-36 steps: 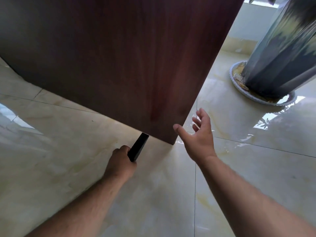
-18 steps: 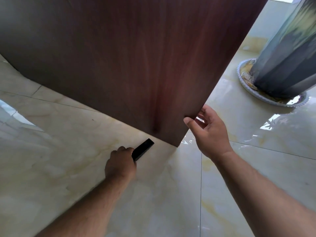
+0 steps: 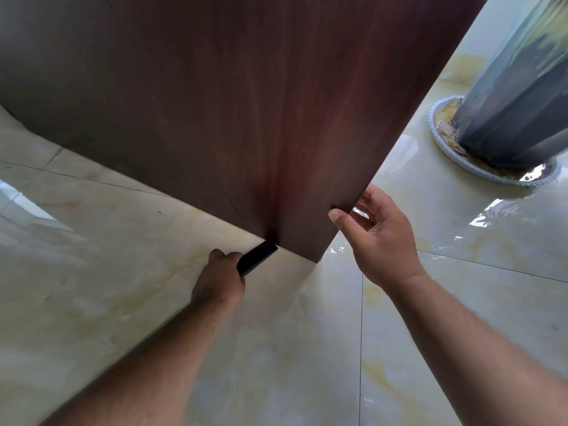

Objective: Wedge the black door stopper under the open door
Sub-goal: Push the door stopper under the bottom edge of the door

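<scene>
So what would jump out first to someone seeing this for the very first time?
The dark wooden door fills the top of the view, standing over a glossy tiled floor. At its lower corner the left hand holds a black stopper with its tip at the door's bottom edge, while the right hand grips the door's side edge. A big grey pot stands at the far right.
</scene>
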Tool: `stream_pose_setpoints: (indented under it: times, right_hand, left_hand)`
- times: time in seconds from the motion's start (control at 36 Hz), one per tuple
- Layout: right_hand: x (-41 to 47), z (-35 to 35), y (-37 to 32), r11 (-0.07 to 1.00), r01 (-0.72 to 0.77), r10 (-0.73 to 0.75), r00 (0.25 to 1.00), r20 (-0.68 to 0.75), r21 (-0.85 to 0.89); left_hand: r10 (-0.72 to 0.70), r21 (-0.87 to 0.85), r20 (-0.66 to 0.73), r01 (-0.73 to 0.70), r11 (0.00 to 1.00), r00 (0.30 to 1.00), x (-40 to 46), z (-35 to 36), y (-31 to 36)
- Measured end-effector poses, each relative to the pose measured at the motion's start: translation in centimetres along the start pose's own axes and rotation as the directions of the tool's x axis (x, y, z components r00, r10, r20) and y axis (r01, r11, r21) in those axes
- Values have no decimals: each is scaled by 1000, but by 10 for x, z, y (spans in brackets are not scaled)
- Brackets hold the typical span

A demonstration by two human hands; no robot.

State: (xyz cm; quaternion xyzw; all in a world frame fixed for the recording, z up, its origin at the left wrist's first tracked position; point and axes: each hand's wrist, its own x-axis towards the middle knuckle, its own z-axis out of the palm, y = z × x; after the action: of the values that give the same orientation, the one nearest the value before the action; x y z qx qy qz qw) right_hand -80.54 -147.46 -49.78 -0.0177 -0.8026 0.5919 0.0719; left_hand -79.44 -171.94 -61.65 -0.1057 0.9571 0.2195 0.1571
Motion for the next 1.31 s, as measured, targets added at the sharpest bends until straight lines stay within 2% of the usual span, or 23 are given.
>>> stream_pose_setpoints:
  times: [0.36,0.75,1.31]
  right_hand:
    - [2,0,0,1000,-11,11,1000,-5,5]
    - [1,-1,-4,1000,-12,12,1000,2,-12]
    - [2,-2,0,999,-19,19,1000,-1,-28]
  left_hand:
    - [32,-2,-13,-32,999,999,15,-2,11]
    - [-20,-122,-7,19,992,1000,11,-6,6]
    - [49,-88,14,-47,995,999,-8,-2,11]
